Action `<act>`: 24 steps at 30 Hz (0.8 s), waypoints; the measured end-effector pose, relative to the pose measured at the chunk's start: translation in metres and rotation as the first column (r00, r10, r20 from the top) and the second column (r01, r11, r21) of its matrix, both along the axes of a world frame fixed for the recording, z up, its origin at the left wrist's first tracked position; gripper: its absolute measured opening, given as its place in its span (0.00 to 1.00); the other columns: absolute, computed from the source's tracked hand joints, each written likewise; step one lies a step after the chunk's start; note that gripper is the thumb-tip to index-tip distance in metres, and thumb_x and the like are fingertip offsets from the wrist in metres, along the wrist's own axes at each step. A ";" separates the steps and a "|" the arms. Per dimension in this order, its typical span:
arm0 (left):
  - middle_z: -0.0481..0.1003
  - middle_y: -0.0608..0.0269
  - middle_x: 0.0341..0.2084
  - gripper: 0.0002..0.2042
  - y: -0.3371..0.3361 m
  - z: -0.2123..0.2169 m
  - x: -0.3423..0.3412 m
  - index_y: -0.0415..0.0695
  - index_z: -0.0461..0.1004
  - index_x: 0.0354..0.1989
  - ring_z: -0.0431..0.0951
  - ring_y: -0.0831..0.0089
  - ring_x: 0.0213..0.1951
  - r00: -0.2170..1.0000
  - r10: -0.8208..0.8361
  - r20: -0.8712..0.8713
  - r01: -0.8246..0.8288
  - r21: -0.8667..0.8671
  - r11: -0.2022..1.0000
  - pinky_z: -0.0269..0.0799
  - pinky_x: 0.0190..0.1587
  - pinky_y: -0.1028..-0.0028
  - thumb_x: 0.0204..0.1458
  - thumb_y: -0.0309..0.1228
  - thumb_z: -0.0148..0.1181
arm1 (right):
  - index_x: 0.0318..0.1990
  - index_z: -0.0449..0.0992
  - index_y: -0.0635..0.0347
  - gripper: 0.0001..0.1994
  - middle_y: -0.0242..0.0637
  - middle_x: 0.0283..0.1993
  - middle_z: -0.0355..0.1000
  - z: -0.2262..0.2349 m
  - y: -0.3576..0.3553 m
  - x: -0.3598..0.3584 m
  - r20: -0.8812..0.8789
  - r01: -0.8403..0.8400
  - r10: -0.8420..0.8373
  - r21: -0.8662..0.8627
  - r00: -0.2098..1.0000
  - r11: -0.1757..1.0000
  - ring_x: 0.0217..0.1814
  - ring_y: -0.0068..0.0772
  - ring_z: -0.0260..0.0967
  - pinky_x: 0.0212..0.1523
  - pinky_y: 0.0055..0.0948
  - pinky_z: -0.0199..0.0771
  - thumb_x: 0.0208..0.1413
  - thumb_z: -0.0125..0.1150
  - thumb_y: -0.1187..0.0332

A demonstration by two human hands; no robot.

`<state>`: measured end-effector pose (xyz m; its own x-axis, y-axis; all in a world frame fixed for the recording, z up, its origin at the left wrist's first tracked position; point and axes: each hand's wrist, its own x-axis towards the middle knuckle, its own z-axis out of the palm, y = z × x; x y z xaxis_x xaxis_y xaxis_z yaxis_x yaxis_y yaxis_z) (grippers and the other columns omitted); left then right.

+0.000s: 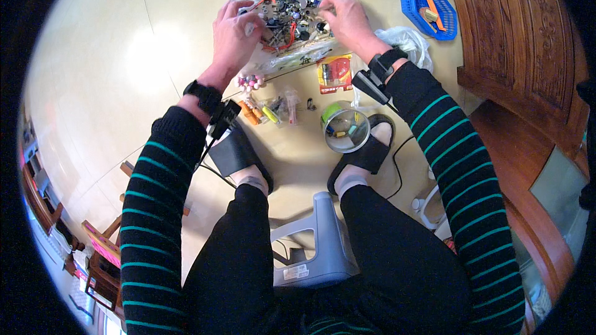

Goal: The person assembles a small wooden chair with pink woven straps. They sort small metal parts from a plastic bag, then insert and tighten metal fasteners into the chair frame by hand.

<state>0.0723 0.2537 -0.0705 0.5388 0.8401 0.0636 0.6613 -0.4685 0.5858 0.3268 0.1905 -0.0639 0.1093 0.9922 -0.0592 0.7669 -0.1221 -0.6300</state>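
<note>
A clear plastic bag (282,62) lies spread on the floor at the far middle. Inside is a jumble of small hardware (297,15): dark and metallic bits with some orange-red pieces. My left hand (236,34) is at the bag's left side, fingers curled on what looks like its crumpled edge. At the right side, my right hand (346,20) has thumb and fingers pinched together over the contents. Whatever lies between those fingertips is too small to make out.
Near my feet stand a round clear tub (346,131) with small pieces inside, a red-yellow blister pack (335,74), orange pieces (250,112) and pink-white beads (251,82). A blue basket (456,25) sits by carved wooden furniture (521,37). A grey stool (316,242) is between my legs.
</note>
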 end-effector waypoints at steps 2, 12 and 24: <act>0.72 0.63 0.56 0.05 -0.013 0.008 0.000 0.53 0.82 0.31 0.61 0.49 0.66 1.000 0.005 0.008 -0.006 0.105 0.994 0.60 0.62 0.53 0.44 0.33 0.69 | 0.34 0.77 0.61 0.06 0.42 0.38 0.77 0.008 0.005 0.005 -0.049 -0.096 0.098 0.055 0.994 0.994 0.42 0.43 0.76 0.44 0.36 0.75 0.51 0.65 0.69; 0.78 0.56 0.34 0.05 -0.028 0.031 0.025 0.44 0.81 0.35 0.77 0.52 0.44 0.981 -0.019 0.194 0.071 -0.268 0.961 0.74 0.47 0.62 0.52 0.26 0.61 | 0.32 0.73 0.62 0.08 0.42 0.31 0.75 0.031 -0.017 -0.047 -0.331 -0.073 0.084 0.043 0.940 0.996 0.34 0.42 0.76 0.40 0.36 0.75 0.49 0.67 0.72; 0.73 0.47 0.53 0.33 0.057 -0.009 0.045 0.44 0.53 0.70 0.73 0.46 0.55 0.994 -0.091 -0.064 0.100 0.151 0.984 0.69 0.59 0.56 0.56 0.29 0.58 | 0.29 0.81 0.53 0.05 0.38 0.41 0.76 0.011 0.010 0.005 0.324 -0.117 -0.045 0.464 0.945 0.878 0.57 0.44 0.67 0.58 0.43 0.65 0.43 0.69 0.68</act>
